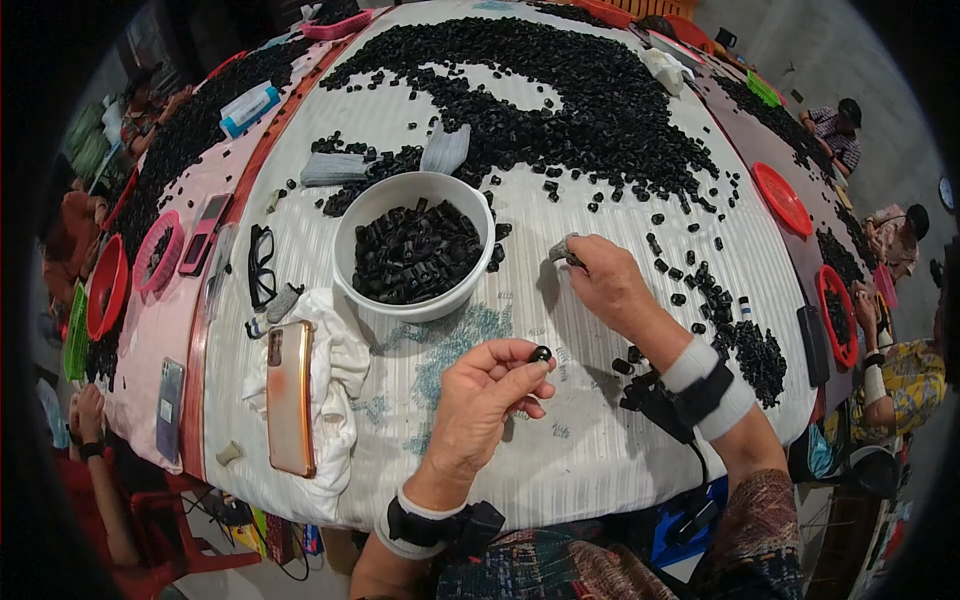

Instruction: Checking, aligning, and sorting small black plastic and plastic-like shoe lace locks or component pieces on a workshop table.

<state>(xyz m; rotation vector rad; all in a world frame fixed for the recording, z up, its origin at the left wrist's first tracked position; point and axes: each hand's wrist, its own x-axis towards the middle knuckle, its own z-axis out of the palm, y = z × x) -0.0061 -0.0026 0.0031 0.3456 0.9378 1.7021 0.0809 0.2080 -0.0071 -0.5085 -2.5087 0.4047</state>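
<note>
My left hand point(478, 405) is low over the striped white cloth, in front of the bowl, pinching a small black plastic piece point(541, 354) between thumb and fingertips. To its upper right is my right hand point(610, 285), fingers bent and closed. A grey fabric finger cover point(563, 250) sits at its fingertips; whether they grip a piece is hidden. Left of my hands stands a white bowl point(415, 312), partly filled with similar black pieces point(415, 250). More loose pieces point(707, 295) lie right of my right forearm. Both wrists wear white bands with black straps.
A large heap of black pieces point(590, 90) covers the far table. Eyeglasses point(262, 268), a gold-edged phone point(291, 400) and a crumpled white cloth point(338, 365) lie left. Grey fabric pieces point(445, 150) are behind the bowl. Other people sit along neighbouring tables with red baskets point(780, 200).
</note>
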